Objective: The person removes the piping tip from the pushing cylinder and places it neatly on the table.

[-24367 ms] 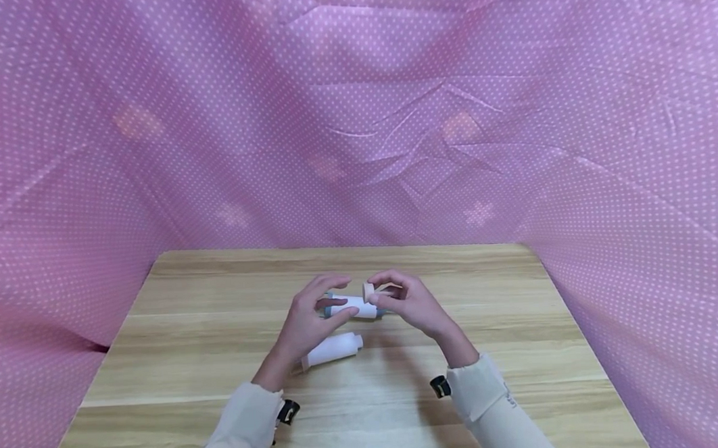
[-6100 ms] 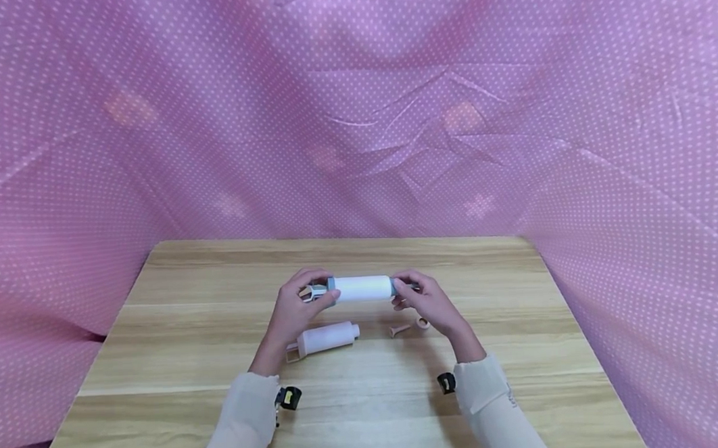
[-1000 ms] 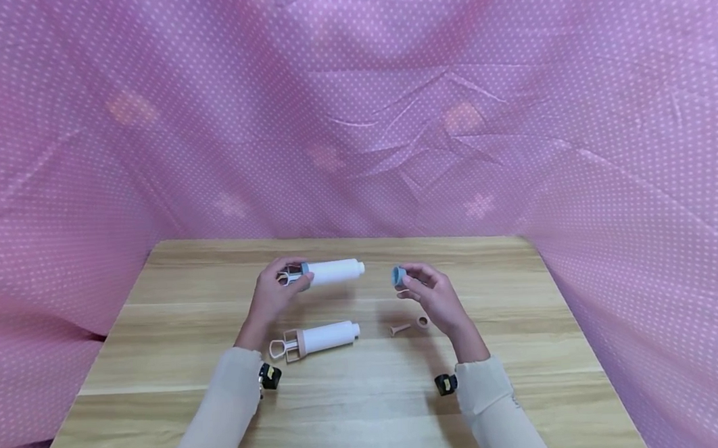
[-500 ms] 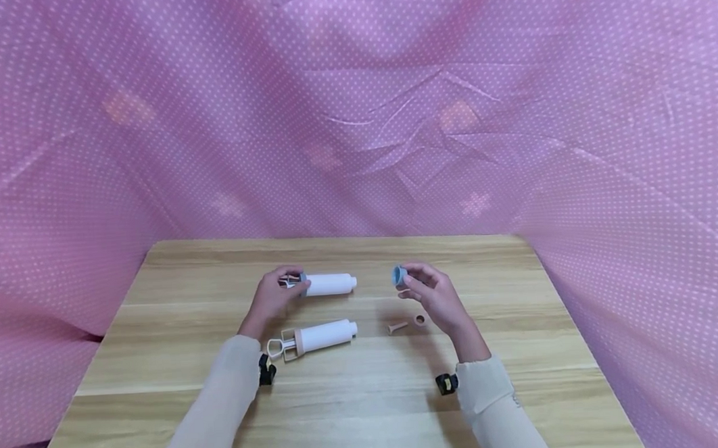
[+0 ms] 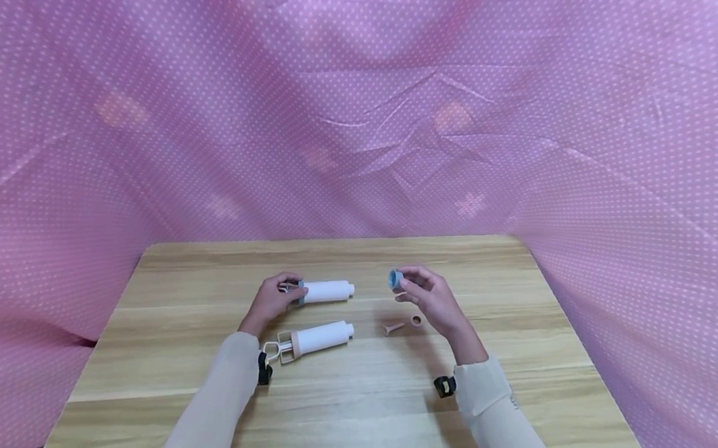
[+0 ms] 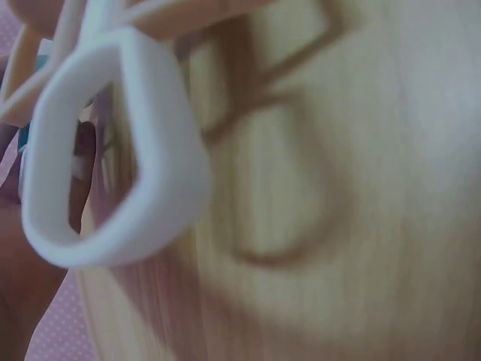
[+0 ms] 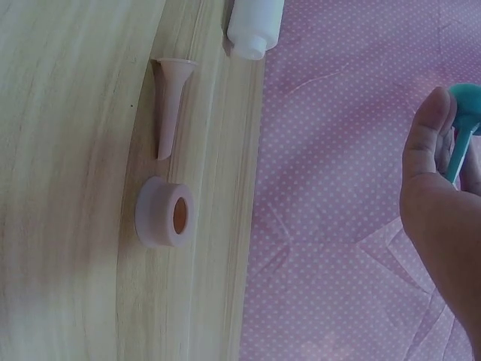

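My left hand [image 5: 270,302] grips the blue collar of a large white syringe [image 5: 327,291], which points right, low over or on the table; its plunger handle is largely hidden by the fingers. My right hand [image 5: 434,297] pinches a blue nozzle cap [image 5: 395,280] above the table, its open end facing left. From the right wrist, the teal cap [image 7: 467,105] shows a thin spout. Nearer me lies a second white syringe [image 5: 323,337] with a pink collar; its white plunger ring [image 6: 154,173] fills much of the left wrist view.
A pink flared tube [image 5: 393,328] and a pink ring-shaped cap [image 5: 416,320] lie on the wooden table [image 5: 356,407], below the right hand. A pink dotted cloth [image 5: 355,150] hangs around the table's back and sides.
Since six seconds ago, the blue cap has come off the syringe's end. Over the last second, the left hand has lowered the syringe toward the table; the right hand has hardly moved.
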`<state>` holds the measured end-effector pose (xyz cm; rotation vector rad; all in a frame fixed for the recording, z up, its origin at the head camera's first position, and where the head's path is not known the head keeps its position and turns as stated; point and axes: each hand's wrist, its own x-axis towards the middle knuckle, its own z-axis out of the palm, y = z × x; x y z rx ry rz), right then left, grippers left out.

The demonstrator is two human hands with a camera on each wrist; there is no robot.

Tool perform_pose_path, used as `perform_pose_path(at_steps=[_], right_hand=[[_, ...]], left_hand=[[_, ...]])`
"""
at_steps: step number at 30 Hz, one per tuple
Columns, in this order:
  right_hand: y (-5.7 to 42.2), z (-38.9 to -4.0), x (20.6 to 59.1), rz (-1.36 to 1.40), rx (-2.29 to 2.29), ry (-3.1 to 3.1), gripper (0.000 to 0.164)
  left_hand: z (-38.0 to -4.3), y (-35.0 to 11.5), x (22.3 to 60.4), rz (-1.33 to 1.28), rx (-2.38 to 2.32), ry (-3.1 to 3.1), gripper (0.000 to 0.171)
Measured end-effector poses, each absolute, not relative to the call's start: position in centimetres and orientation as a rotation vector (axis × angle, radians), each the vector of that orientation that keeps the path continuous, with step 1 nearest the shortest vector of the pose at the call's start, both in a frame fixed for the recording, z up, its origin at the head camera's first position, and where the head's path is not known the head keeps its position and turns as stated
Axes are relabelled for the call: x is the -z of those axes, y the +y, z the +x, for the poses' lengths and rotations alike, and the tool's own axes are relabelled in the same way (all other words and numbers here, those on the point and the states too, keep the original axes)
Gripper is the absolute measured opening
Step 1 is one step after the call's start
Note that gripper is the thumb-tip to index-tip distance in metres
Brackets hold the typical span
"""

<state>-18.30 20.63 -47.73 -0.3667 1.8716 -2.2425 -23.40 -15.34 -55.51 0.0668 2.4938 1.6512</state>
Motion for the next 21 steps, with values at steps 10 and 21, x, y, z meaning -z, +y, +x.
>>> perform_pose_path(at_steps=[10, 21], right_hand=[[20.4, -18.4, 47.8, -0.39, 2.226, 1.892, 0.036], [19.7, -19.1, 47.5, -0.415, 2.191, 1.919, 0.037]], left_hand=[[-23.8, -15.3, 55.5, 0.1, -1.595, 2.521, 0.047], [-23.1, -15.1, 53.4, 0.102, -1.62, 2.607, 0.048]])
